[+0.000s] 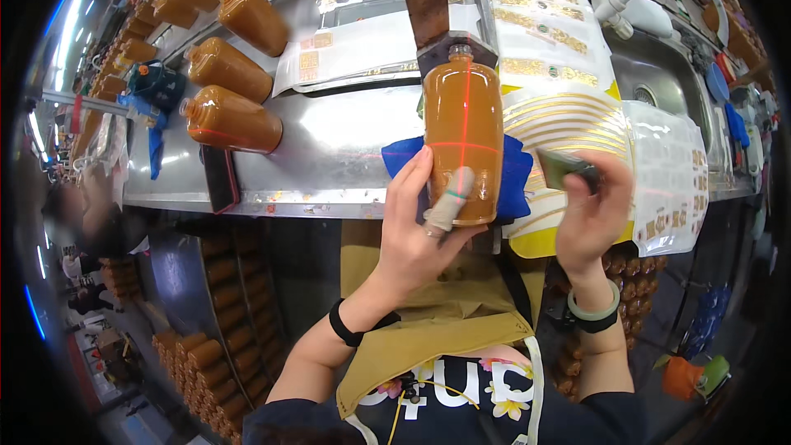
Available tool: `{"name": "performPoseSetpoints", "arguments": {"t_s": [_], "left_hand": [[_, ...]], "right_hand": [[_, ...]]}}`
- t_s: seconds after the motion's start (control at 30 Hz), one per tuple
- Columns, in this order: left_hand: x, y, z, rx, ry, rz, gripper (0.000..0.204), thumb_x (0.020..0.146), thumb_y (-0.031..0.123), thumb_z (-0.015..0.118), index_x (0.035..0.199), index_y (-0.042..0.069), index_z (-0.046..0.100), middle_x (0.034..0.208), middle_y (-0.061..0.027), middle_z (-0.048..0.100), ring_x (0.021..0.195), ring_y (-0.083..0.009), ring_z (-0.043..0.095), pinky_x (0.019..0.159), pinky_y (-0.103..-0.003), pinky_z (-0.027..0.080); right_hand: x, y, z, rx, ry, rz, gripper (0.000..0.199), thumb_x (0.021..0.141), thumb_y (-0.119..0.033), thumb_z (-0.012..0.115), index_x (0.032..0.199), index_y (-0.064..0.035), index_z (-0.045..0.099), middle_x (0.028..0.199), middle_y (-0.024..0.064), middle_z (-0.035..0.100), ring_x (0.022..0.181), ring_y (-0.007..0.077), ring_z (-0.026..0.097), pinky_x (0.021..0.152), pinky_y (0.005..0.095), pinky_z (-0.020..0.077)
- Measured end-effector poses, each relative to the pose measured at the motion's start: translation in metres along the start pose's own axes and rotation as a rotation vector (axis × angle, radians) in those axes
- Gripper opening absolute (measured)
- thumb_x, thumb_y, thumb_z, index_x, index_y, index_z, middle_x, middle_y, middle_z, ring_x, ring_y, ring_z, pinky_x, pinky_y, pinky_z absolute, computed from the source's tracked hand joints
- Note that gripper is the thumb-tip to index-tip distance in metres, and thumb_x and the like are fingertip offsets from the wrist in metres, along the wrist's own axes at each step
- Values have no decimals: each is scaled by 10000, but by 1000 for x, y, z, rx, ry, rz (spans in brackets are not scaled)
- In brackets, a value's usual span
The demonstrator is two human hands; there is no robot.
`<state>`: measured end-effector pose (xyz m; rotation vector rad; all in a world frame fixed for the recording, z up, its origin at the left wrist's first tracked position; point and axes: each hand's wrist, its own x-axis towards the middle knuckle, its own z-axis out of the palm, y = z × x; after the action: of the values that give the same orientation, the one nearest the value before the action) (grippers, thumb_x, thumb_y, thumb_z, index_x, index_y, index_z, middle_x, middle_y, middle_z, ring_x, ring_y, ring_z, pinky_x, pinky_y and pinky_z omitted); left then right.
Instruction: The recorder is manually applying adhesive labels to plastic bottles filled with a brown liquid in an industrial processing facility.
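A glossy brown bottle (464, 115) lies with its neck pointing away from me, against a dark bracket (457, 43). Red laser lines cross on its front. My left hand (416, 227) grips the bottle near its base, the thumb, in a pale wrap, pressing on its face. Under the bottle lies a blue cloth (517, 177). To the right, my right hand (595, 206) pinches a small flat dark-green piece (567, 171), apart from the bottle; its exact kind I cannot make out. Beneath that hand are sheets of gold curved-stripe decals (568, 124).
More brown bottles (231, 119) lie at the left of the metal bench (354, 136), near a phone (220, 180). White backing paper (379, 45) sits on a tray behind. Printed sheets (669, 173) and a steel sink (659, 74) with a white tap (614, 7) are at right.
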<state>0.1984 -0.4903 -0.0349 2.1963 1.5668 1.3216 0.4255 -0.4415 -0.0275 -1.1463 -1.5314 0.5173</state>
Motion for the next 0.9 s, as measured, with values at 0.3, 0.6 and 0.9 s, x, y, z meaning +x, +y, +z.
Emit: {"name": "performPoseSetpoints", "arguments": {"t_s": [0.3,0.6,0.9], "left_hand": [[2,12,20,4,71,-224,861,871,296,827,1473,-111,364,1353,-343,523,1244,-511,542,1067,-541,466],[-20,-1,25,73,188,48,647,958,183,731,1505,-41,466,1494,-269,503,1339,-425,553,1147,-444,455],[-17,11,40,-282,107,-292,902,830,184,786,1574,-41,329,1554,-270,395,1387,-480,458,1192,-471,395]], "right_hand": [[5,2,19,162,105,243,399,1056,-55,571,1433,21,464,1292,95,558,1113,168,563,986,297,468],[13,-20,39,88,-268,52,353,1061,-111,579,1364,68,563,1296,216,645,1177,326,635,1037,403,501],[26,-31,18,-175,-169,251,315,1058,-142,600,1285,69,653,1259,228,695,1146,340,668,1029,413,517]]}}
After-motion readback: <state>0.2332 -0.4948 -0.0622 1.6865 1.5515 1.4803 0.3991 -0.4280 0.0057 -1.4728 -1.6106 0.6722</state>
